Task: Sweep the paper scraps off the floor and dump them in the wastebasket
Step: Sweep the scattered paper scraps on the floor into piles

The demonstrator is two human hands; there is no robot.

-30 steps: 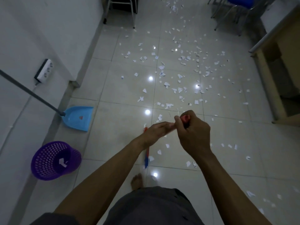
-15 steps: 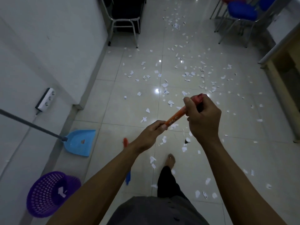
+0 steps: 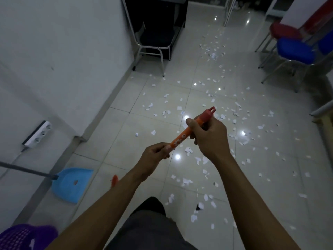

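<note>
Both my hands grip an orange broom handle [image 3: 182, 138] with a red cap at its top end. My right hand [image 3: 209, 136] holds it near the cap, and my left hand [image 3: 155, 156] holds it lower down. The broom's lower part is hidden behind my left arm, apart from an orange bit. White paper scraps [image 3: 198, 159] lie scattered over the tiled floor ahead and to my right. A light blue dustpan [image 3: 72, 184] with a grey pole lies by the left wall. The purple mesh wastebasket [image 3: 19, 237] stands at the bottom left corner.
A white power strip [image 3: 38, 133] hangs on the left wall. A black metal-legged chair [image 3: 155, 40] stands at the back, blue and red chairs [image 3: 295, 49] at the far right, and a wooden desk edge [image 3: 322, 112] on the right.
I have stepped forward and my view has tilted up the room. The broom handle has risen higher in both hands. The dustpan and wastebasket have slid toward the bottom left.
</note>
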